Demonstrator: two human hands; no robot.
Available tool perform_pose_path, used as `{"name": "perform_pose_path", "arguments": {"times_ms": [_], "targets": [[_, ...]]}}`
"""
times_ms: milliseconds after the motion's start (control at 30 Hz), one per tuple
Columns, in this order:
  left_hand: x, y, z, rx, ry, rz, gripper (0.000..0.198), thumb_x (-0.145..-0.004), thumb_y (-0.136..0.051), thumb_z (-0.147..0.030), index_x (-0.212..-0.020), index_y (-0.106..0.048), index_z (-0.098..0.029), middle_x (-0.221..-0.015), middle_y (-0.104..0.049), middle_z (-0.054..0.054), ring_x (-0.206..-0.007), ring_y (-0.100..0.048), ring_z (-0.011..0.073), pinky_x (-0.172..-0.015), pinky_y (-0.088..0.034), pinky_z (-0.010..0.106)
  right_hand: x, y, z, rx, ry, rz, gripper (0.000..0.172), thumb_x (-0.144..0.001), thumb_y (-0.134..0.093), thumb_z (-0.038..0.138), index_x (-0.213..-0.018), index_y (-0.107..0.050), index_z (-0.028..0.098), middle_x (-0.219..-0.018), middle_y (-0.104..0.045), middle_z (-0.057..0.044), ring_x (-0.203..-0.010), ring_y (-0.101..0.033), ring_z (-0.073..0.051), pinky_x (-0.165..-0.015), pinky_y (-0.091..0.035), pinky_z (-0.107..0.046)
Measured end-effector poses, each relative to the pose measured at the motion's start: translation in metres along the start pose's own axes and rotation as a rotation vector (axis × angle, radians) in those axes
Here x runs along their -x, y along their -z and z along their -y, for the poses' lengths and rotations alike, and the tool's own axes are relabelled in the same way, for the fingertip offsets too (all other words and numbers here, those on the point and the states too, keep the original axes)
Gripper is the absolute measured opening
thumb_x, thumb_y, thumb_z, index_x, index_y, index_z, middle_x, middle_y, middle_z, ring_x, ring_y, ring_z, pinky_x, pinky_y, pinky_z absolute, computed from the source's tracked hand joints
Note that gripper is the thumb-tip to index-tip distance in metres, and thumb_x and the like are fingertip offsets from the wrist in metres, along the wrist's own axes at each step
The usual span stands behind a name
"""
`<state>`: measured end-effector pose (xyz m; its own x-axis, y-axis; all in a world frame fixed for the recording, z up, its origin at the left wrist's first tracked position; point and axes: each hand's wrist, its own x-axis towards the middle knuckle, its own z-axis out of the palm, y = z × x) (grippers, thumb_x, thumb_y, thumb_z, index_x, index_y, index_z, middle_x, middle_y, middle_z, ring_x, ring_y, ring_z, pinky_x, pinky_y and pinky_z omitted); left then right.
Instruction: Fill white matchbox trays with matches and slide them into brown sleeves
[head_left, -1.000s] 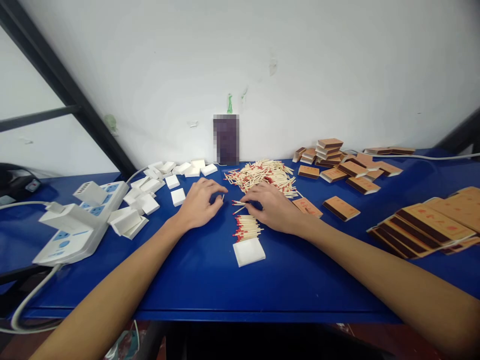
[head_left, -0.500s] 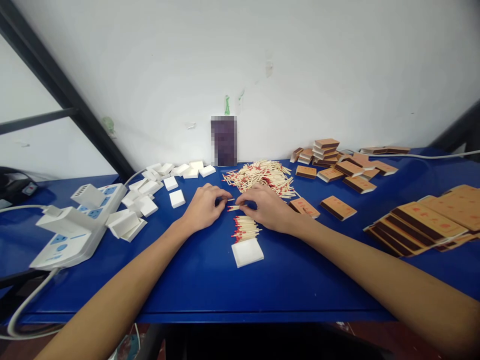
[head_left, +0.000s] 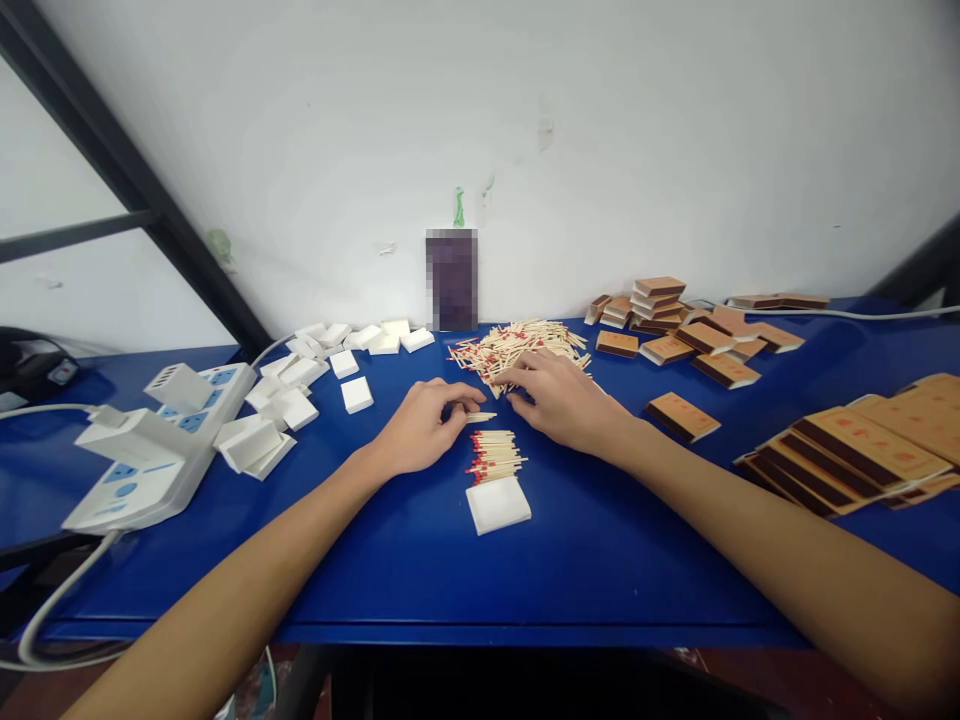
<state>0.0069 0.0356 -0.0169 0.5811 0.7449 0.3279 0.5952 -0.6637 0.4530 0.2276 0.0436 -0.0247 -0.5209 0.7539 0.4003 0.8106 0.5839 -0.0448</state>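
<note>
Matches (head_left: 481, 417), just a few, are sticking out sideways from the left hand (head_left: 424, 428) at ctr frame. They're pinched btwn thumb & fingertips and hanging low over the blue table (head_left: 420, 570). Right hand (head_left: 564, 402) is lying just beside it, a bit higher in frame. Its fingers are bent narrow & pressing into the near edge of the loose pile (head_left: 517, 345) of red-tipped sticks; can't tell if they're gripping any. Right below the held sticks a neat bundle (head_left: 495, 455) is lying w/ heads facing left, just above a white tray (head_left: 498, 503). More white trays (head_left: 311, 372) are lying scattered at mid-left, next to a power strip (head_left: 142, 450) w/ a plug in it. Brown sleeves (head_left: 679, 335) are sitting stacked & scattered at upper right, w/ flat ones (head_left: 862, 445) overlapping at the far right edge.
</note>
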Motion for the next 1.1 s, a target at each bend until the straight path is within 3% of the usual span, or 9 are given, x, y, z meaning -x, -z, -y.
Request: {"name": "perform_pose_path", "arguments": {"times_ms": [200,333,433,633,867,1000,1100], "targets": [[0.001,0.000,-0.002,0.066,0.001,0.006,0.035,-0.085,-0.044,-0.008,-0.105,-0.070,-0.022,-0.096,-0.076,-0.001,-0.087,-0.065,0.0177,-0.080,-0.049,0.035,-0.008,-0.002,0.003,0.131,0.041,0.035,0.023,-0.095,-0.051,0.018,-0.102,-0.072,0.019,-0.100,-0.068,-0.010,-0.096,-0.059,-0.025,-0.084,-0.040,-0.038],[0.000,0.002,0.003,0.118,-0.016,-0.081,0.039,-0.082,-0.041,-0.004,-0.103,-0.070,-0.021,-0.094,-0.074,0.000,-0.086,-0.064,0.0162,-0.080,-0.050,0.033,-0.009,-0.005,0.000,0.184,0.095,-0.014,0.022,-0.096,-0.049,0.018,-0.103,-0.070,0.018,-0.103,-0.069,-0.011,-0.096,-0.059,-0.025,-0.084,-0.038,-0.037],[-0.001,0.004,0.011,0.117,-0.013,-0.165,0.036,-0.081,-0.041,-0.005,-0.098,-0.070,-0.019,-0.093,-0.073,0.002,-0.085,-0.064,0.0157,-0.082,-0.051,0.034,-0.008,-0.007,-0.002,0.103,0.107,-0.088,0.021,-0.096,-0.048,0.019,-0.100,-0.069,0.017,-0.100,-0.070,-0.010,-0.097,-0.060,-0.025,-0.086,-0.038,-0.037],[-0.001,0.009,0.021,0.014,0.005,-0.144,0.034,-0.081,-0.042,-0.007,-0.097,-0.070,-0.019,-0.089,-0.071,0.002,-0.084,-0.064,0.0169,-0.082,-0.051,0.036,-0.008,-0.005,-0.002,-0.155,0.001,-0.244,0.012,-0.088,-0.052,0.017,-0.085,-0.064,0.020,-0.085,-0.071,-0.005,-0.082,-0.061,-0.021,-0.077,-0.039,-0.033],[-0.001,0.011,0.023,-0.076,-0.009,-0.104,0.035,-0.082,-0.041,-0.008,-0.098,-0.070,-0.019,-0.089,-0.070,0.002,-0.084,-0.063,0.0175,-0.083,-0.050,0.036,-0.005,-0.001,-0.005,-0.206,-0.163,-0.264,0.009,-0.086,-0.056,0.021,-0.085,-0.064,0.020,-0.079,-0.068,-0.003,-0.071,-0.058,-0.018,-0.068,-0.039,-0.030],[0.000,0.010,0.023,-0.101,-0.020,-0.088,0.033,-0.083,-0.042,-0.010,-0.099,-0.069,-0.019,-0.090,-0.070,0.003,-0.084,-0.062,0.0176,-0.082,-0.049,0.036,-0.004,0.003,0.001,-0.234,-0.146,-0.316,0.016,-0.090,-0.055,0.025,-0.086,-0.069,0.020,-0.085,-0.070,-0.005,-0.076,-0.060,-0.019,-0.073,-0.042,-0.031],[0.000,0.010,0.023,-0.125,-0.040,-0.071,0.032,-0.084,-0.042,-0.011,-0.099,-0.069,-0.019,-0.091,-0.070,0.003,-0.085,-0.061,0.0180,-0.082,-0.048,0.036,-0.002,0.005,0.012,-0.327,-0.125,-0.285,0.017,-0.089,-0.057,0.027,-0.085,-0.072,0.020,-0.083,-0.070,-0.004,-0.073,-0.060,-0.017,-0.072,-0.043,-0.030]]}}
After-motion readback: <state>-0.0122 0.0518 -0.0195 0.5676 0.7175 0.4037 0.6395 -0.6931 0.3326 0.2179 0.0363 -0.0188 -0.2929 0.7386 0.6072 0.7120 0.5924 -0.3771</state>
